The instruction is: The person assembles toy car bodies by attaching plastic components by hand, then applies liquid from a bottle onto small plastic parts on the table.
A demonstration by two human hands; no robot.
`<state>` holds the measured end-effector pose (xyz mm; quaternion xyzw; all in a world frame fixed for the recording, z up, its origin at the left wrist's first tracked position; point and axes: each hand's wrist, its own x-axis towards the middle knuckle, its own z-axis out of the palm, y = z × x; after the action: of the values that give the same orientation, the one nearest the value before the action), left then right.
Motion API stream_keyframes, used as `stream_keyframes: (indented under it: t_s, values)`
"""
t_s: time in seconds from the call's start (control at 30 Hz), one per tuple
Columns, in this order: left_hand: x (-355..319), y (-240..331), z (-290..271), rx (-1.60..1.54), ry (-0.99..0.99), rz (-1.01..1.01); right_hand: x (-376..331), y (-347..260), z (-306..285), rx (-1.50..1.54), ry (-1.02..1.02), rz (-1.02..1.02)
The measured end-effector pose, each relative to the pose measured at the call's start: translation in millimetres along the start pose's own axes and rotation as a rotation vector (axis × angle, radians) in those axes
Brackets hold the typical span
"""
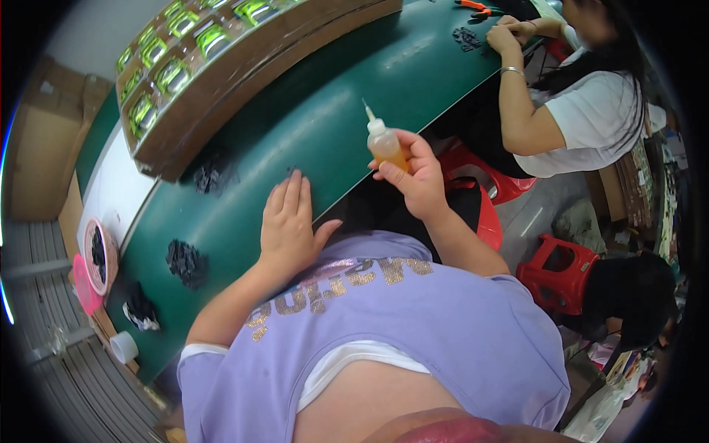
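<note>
- Lilac shirt on the wearer, white at neck and sleeve, sparkly lettering across the front; nearest to the camera.
- Left hand palm down on the green worktop, close to its near edge. Its fingers point away from the body, lying nearly side by side; thumb stands out to the right.
- Dark scrap at those fingertips, mostly covered; too small to tell what it is.
- Right hand raised at the worktop's near edge. Fingers wrapped round a bottle, thumb pressing its near side.
- Bottle is clear plastic, amber liquid in the lower part, white cap, thin nozzle tilted up and to the left. Held clear of the left hand.
- Black pile on the worktop, left of the left hand; second pile farther off, near the carton.
- Black-and-white bundle and white cup by the worktop's left end.
- Pink basket, black stuff inside, beside a brighter pink dish.
- Red stools on the floor to the right.
- Carton on the worktop's far side, green-and-clear packs in rows.
- Co-worker in white top, far right, hands together at the edge; black pieces and orange-handled pliers nearby.
</note>
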<state>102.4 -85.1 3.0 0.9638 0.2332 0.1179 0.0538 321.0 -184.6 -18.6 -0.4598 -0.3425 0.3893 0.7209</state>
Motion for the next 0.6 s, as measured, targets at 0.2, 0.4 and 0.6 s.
stream_keyframes:
  t_s: [0.2,0.4,0.6]
  values:
    - [29.8,1.5,4.4,-0.004,-0.051,0.036,-2.6,-9.6,-20.4,0.028,0.010,-0.017]
    - [103.3,7.4,11.3,-0.067,-0.115,0.132,11.9,-14.1,-48.7,0.027,0.051,-0.032]
    - [217.1,19.6,43.9,-0.113,-0.083,0.233,31.4,-18.8,-80.6,0.057,0.126,-0.017]
